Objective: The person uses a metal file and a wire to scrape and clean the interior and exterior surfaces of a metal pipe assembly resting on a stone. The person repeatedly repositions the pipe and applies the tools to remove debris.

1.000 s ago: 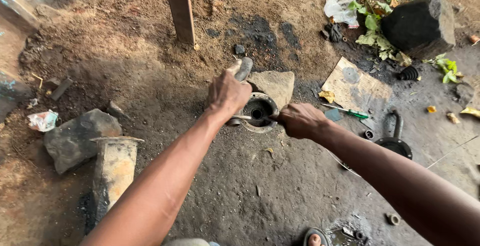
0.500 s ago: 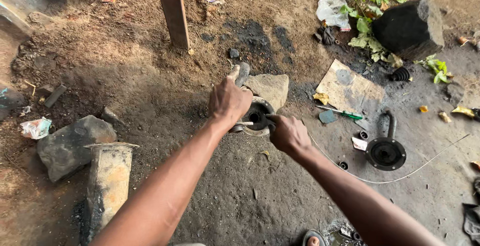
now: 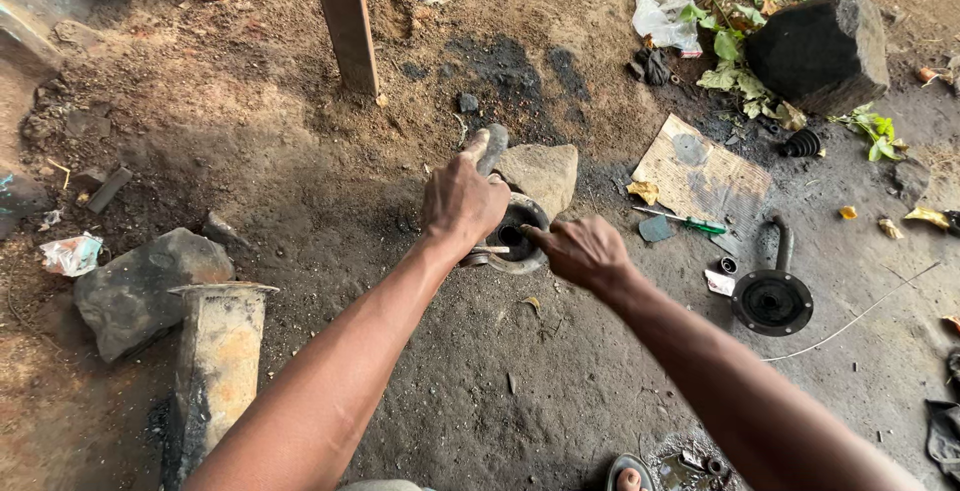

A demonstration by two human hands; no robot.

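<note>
Left hand [image 3: 463,201] was closed around a metal tool [image 3: 489,146] over the round metal housing [image 3: 522,234] lying between both hands. Right hand [image 3: 583,250] was curled, forefinger touching the housing's rim; stone [image 3: 545,173] just beyond.

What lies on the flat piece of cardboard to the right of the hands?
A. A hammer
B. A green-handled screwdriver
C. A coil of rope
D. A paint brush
B: a screwdriver with a green handle lies across the near edge of the cardboard, right of the right hand.
</note>
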